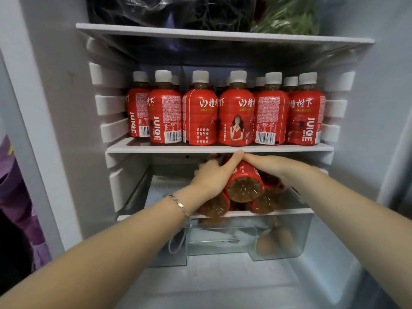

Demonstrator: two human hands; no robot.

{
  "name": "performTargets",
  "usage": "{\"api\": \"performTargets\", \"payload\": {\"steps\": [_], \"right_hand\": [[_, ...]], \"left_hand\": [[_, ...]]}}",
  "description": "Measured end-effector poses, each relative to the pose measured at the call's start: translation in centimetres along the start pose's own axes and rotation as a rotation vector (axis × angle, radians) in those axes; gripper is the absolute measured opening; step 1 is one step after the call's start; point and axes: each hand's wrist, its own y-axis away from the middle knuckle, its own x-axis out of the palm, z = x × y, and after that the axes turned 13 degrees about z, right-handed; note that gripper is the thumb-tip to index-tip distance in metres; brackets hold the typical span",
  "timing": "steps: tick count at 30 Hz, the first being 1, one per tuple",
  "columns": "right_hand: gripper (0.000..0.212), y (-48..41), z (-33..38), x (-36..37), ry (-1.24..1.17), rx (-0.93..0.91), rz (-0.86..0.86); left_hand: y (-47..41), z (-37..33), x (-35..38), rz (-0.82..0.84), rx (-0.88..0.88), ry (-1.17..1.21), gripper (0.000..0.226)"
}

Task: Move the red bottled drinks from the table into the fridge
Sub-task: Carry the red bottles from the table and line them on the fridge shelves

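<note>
Inside the open fridge, several red bottled drinks (200,117) with white caps stand upright on the middle shelf (220,149). On the shelf below (289,211), more red bottles lie on their sides, bases toward me. The top lying bottle (244,186) sits on two others (214,206). My left hand (214,175) grips its left side with the thumb over its top. My right hand (274,167) holds its right side, and the fingers are hidden behind the bottles.
Bagged greens (287,16) and dark bags (169,10) fill the top shelf. A clear drawer (285,237) at the bottom holds brown round items. The fridge's white left wall (66,108) has ribbed rails. Purple cloth (13,186) shows at far left.
</note>
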Motion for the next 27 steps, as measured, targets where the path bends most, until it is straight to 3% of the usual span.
{"api": "performTargets", "payload": {"steps": [2,5,7,10,14,17,21,27], "right_hand": [[0.048,-1.3,-0.5,0.2,-0.059,-0.108,-0.088],[0.067,-3.7,-2.7,0.7,0.089,-0.085,-0.356],[0.061,-4.2,-4.2,1.1,0.175,-0.100,-0.559],[0.048,-3.8,-5.8,2.2,0.151,-0.208,-0.680],[0.053,-4.5,-7.7,3.6,0.557,-0.232,-0.648],[0.056,-5.6,-8.4,2.3,0.757,-0.172,-0.608],[0.059,-7.4,-7.6,0.1,0.933,-0.062,-0.525],[0.062,-8.7,-5.2,-0.4,1.082,0.159,-0.551]], "left_hand": [[0.6,0.9,0.4,-0.068,0.162,-0.197,0.090],[1.1,3.1,1.2,-0.155,0.350,-0.745,0.083],[0.7,3.8,1.1,-0.211,0.376,-0.901,0.073],[0.1,4.3,1.1,-0.147,0.197,-0.907,0.056],[-1.3,4.2,1.3,-0.125,0.164,-0.746,0.049],[-3.4,4.6,0.7,-0.094,0.169,-0.622,0.052],[-5.7,5.6,0.7,0.036,-0.073,-0.682,0.073],[-8.2,5.3,-0.6,0.178,-0.256,-0.612,0.058]]}}
